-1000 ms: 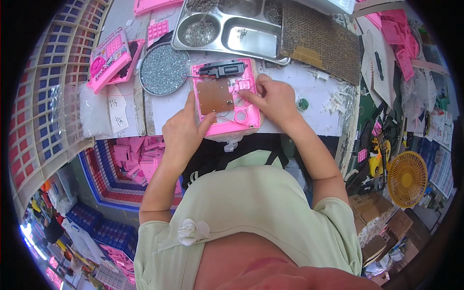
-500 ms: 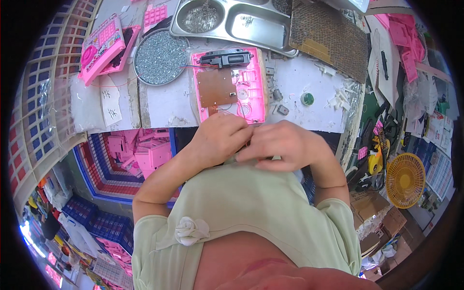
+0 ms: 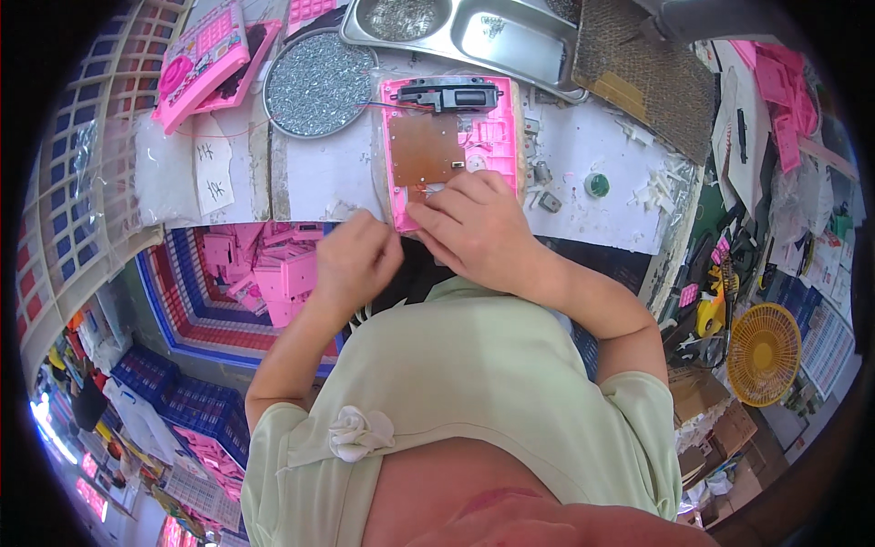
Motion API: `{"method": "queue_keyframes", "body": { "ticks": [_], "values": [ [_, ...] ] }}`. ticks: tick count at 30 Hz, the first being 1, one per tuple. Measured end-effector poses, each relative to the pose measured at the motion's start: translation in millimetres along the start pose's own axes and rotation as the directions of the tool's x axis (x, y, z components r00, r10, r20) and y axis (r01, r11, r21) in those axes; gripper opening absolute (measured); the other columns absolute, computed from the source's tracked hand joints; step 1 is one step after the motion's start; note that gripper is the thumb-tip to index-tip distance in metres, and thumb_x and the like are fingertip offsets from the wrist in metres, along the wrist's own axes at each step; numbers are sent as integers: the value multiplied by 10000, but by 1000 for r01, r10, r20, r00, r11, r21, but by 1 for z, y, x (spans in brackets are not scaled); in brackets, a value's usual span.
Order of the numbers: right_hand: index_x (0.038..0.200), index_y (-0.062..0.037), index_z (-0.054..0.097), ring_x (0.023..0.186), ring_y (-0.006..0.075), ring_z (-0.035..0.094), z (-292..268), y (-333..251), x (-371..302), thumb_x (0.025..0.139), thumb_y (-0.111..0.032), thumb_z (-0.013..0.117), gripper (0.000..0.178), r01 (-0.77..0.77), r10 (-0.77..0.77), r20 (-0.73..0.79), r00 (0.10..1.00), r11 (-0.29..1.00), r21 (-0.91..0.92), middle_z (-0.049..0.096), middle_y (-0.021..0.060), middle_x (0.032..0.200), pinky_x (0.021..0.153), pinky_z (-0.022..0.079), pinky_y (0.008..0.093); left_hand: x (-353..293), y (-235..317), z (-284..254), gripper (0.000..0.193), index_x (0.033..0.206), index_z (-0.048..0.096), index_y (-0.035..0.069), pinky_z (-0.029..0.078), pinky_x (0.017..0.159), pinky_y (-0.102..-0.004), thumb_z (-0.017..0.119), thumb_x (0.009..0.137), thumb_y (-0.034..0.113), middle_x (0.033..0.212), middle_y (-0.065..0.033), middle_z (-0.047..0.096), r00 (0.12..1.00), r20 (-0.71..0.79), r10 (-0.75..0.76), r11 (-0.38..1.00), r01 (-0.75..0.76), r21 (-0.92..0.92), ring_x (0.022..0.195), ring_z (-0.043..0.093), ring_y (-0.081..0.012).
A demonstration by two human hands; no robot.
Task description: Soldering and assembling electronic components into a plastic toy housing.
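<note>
A pink plastic shell [image 3: 497,137] lies on the white worktop, with a brown circuit board [image 3: 424,150] set in it and a black part [image 3: 447,94] across its far end. My right hand [image 3: 478,232] covers the shell's near end, its fingertips pressing at the board's lower edge. My left hand [image 3: 355,260] is curled into a fist just left of the shell's near corner, over the table's edge. Whether something small sits inside that fist is hidden.
A round dish of small screws [image 3: 319,82] stands left of the shell, and a metal compartment tray [image 3: 474,36] behind it. A pink toy [image 3: 200,59] lies far left. A blue crate of pink parts [image 3: 264,273] sits below the table. A yellow fan [image 3: 764,351] is at the right.
Both hands had left the shell and drawn together near my chest. Now my right hand is back on the shell's near end and my left hand is beside it.
</note>
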State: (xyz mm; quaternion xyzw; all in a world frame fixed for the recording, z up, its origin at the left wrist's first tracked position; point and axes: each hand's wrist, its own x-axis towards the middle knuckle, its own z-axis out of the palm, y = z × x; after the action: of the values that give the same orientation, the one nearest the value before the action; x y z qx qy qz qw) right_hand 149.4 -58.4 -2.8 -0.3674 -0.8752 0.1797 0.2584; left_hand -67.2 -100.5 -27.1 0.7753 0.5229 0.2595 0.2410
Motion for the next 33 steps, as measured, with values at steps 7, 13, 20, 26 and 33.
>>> {"method": "queue_keyframes", "body": {
  "ticks": [7,13,20,26,33],
  "values": [
    [908,-114,629,874,241,552,14,-4,4,713,-212,808,282,-22,20,80,997,1000,21,596,36,910,812,413,414,-11,-3,-20,170,970,639,73,526,629,-410,720,851,161,823,-93,593,871,474,129,990,-89,-107,742,642,-313],
    [896,-93,658,914,264,554,-2,-1,14,739,-321,776,301,41,-34,252,967,999,-21,616,53,906,796,424,415,21,-4,-27,209,978,678,85,513,642,-422,778,795,101,862,-100,616,977,157,145,983,-124,-138,750,627,-313],
    [956,-20,741,805,135,690,-169,144,59,858,-107,749,131,-278,312,-295,903,948,153,727,69,858,738,534,262,39,-14,-27,229,901,702,79,501,626,-393,840,718,88,833,-93,612,936,156,316,945,-295,-141,733,623,-291],
    [1011,-3,698,769,162,653,-271,298,154,944,-161,653,178,-310,-69,-572,818,783,-539,680,61,818,704,514,283,47,-17,-25,216,876,710,86,483,597,-387,847,709,96,815,-78,591,922,216,321,940,-282,-191,710,608,-269],
    [871,-48,623,636,210,582,-251,337,223,993,-212,499,239,-49,500,-652,569,813,580,569,68,689,603,467,315,44,-15,-26,181,882,710,95,486,605,-393,824,744,124,804,-76,579,941,200,272,953,-235,-190,704,605,-275]
  ]
}}
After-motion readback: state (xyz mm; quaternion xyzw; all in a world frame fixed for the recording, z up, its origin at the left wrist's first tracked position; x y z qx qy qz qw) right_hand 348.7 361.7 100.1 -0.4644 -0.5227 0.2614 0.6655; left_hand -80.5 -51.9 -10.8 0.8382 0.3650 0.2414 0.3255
